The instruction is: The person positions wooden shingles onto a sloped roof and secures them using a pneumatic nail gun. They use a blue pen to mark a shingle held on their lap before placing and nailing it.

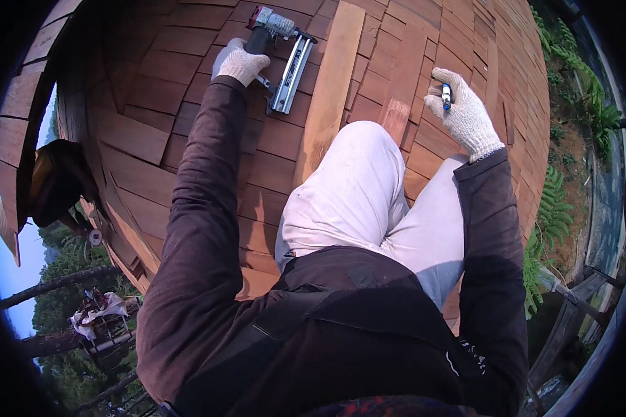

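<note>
In the head view, my left hand [240, 64], in a white knit glove, is closed on a pneumatic nail gun [277, 25] with a silver body, black grip and long magazine, at the upper middle on the wooden shingles [163, 80]. My right hand [459, 111], gloved the same way, is at the right above my knee, with its fingers closed around a small blue-and-white object [446, 96], possibly a pen or marker. A pale wooden strip [341, 55] runs over the shingles between my hands.
A person in dark clothing [55, 181] is beside the overhanging shingled edge [14, 156] at the left. A rail with cloth and gear [101, 313] stands at lower left among trees. Ferns [556, 208], soil and weathered timber framing [577, 299] lie beyond the roof's right edge.
</note>
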Action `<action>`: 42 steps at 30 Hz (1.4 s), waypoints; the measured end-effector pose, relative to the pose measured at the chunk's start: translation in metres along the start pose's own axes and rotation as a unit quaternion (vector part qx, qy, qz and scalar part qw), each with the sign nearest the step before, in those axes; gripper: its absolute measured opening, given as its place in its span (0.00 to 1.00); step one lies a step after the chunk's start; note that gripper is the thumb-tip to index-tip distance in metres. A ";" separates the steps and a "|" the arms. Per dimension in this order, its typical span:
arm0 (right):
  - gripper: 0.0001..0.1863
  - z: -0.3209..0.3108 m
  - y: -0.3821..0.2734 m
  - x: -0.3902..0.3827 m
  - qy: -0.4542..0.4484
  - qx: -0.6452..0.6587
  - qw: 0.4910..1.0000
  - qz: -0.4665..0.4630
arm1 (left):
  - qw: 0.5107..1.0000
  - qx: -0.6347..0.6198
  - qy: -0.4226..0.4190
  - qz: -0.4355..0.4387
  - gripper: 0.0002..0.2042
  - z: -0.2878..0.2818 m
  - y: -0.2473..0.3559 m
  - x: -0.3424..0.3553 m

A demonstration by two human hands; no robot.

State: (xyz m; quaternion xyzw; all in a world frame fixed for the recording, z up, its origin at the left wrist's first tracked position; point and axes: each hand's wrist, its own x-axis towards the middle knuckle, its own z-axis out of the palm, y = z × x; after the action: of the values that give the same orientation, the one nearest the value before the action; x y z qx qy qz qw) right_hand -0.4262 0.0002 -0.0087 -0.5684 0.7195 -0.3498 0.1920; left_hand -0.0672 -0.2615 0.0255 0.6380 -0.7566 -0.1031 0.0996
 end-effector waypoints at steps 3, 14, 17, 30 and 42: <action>0.29 0.007 -0.036 0.009 -0.108 -0.071 0.989 0.073 | 0.996 0.029 0.083 -0.018 0.36 -0.018 -0.069 0.002; 0.18 0.105 -0.013 0.068 -0.287 -0.295 0.911 0.035 | 0.993 -0.065 0.086 -0.050 0.34 -0.016 -0.087 -0.010; 0.20 0.119 -0.011 0.067 -0.308 -0.293 0.904 0.031 | 0.990 -0.109 0.061 -0.071 0.33 -0.015 -0.087 -0.013; 0.33 0.117 0.002 0.072 -0.398 -0.185 0.897 0.051 | 0.994 -0.053 0.080 -0.061 0.35 -0.013 -0.085 -0.010; 0.16 0.107 0.019 0.078 -0.414 -0.215 0.883 0.050 | 0.994 -0.044 0.076 -0.062 0.36 -0.011 -0.091 -0.007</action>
State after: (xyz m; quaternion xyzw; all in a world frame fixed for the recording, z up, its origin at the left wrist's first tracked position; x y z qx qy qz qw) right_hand -0.3890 -0.1025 -0.0855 -0.6520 0.6594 0.0906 0.3632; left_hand 0.0230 -0.2700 0.0102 0.6849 -0.7003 -0.0940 0.1780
